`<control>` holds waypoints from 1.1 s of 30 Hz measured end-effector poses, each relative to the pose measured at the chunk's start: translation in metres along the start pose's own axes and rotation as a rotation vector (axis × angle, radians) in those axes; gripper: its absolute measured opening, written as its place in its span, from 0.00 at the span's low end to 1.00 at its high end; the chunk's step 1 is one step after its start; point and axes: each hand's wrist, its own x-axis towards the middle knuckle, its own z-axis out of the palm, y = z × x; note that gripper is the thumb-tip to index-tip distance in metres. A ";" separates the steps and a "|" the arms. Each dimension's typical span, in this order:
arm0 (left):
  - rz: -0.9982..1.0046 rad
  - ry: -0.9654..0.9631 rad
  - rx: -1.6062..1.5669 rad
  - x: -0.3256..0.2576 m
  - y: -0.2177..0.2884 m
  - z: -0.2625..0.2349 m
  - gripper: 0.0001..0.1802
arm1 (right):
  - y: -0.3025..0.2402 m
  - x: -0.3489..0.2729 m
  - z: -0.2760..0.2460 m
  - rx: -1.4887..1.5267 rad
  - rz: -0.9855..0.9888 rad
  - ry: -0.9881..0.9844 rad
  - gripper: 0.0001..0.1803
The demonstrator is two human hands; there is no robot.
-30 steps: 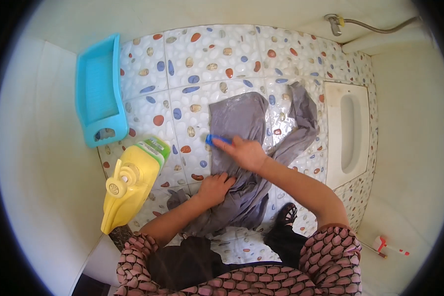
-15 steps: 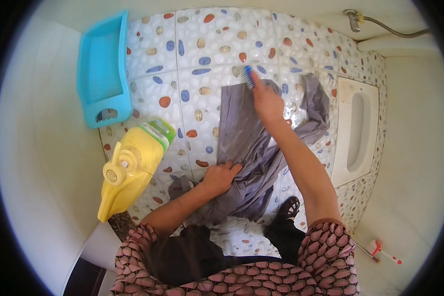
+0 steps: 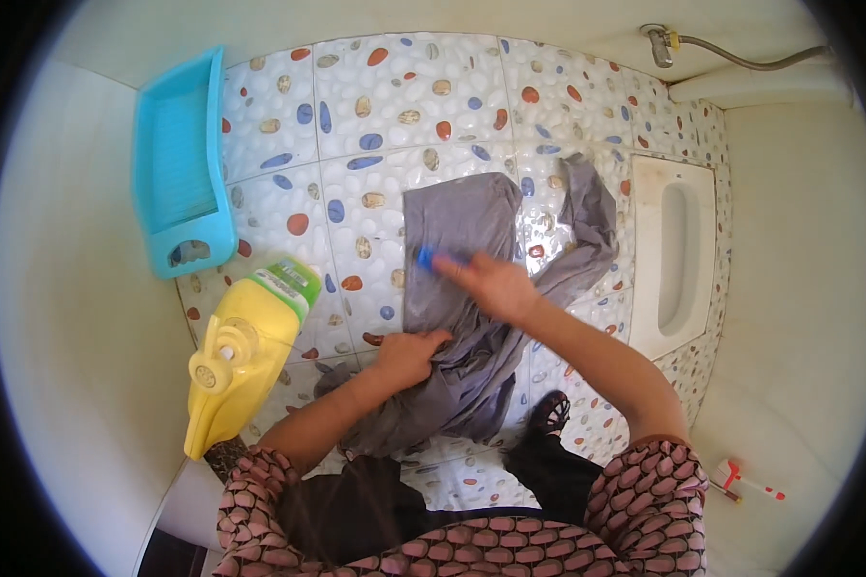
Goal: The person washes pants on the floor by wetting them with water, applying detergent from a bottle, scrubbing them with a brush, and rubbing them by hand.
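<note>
Grey wet trousers (image 3: 460,207) lie on the pebble-patterned tile floor in front of me, one leg spread flat and the rest bunched in folds. My right hand (image 3: 498,287) is closed round a blue scrubbing brush (image 3: 425,257), which is over the flat leg near its left edge. Motion blurs the brush, and my fingers hide most of its handle. At the near left edge of the cloth my left hand (image 3: 412,359) grips the fabric, its fingers partly hidden.
To the left stands a yellow jug (image 3: 245,351) with a green label. Beyond it a blue plastic washboard basin (image 3: 183,163) leans by the wall. A white squat toilet (image 3: 676,260) is set at right. A tap with a hose (image 3: 660,48) is far right; a red-and-white brush (image 3: 731,476) lies near right.
My right hand has drawn the brush from the far end of the trouser leg toward me and to the left. My left hand keeps its place on the cloth. The view has shifted slightly.
</note>
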 end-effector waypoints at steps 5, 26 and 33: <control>0.039 0.128 -0.033 0.010 0.001 0.022 0.24 | 0.088 -0.015 -0.020 -0.156 0.725 0.143 0.31; 0.064 0.298 0.002 0.008 0.009 0.030 0.19 | 0.068 -0.009 -0.012 -0.102 0.543 0.056 0.25; 0.063 0.234 0.060 0.000 -0.003 0.022 0.20 | -0.031 -0.024 0.014 0.043 -0.105 -0.139 0.32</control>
